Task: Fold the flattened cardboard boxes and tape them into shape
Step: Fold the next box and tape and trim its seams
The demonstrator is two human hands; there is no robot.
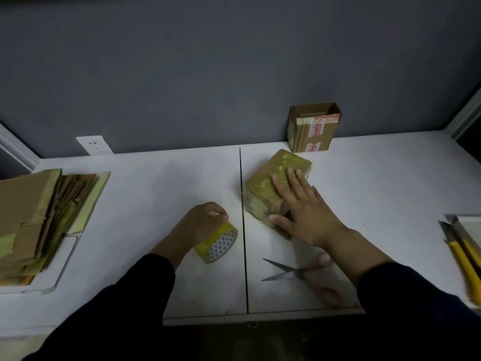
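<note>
- While the right hand (302,207) is pressing down on it with straight, spread fingers, the folded box (268,183) is sitting on the white table (156,183), just right of the dark seam (244,269), with one corner pointing at the far wall.
- From the left hand (205,220) the box is lying to the right and a little farther away. That hand is curling its fingers over the tape roll (221,243) and gripping it from above, just left of the seam and apart from the box. By my reading, the tape is going to have to cross the seam rightward.
- The box is looking like brown card, its faces shiny with yellowish-green tape strips. The roll is a yellow ring tilted on its edge, showing a core printed with grey triangles.
- Pink-handled scissors (299,274) are lying with blades parted, nearer than the box and partly under the right forearm.
- A ragged stack of flattened cardboard (39,217) is resting in a white tray at the left. An open carton (315,126) is standing against the grey far wall, and yellow-handled knives (460,254) are lying at the right edge.
</note>
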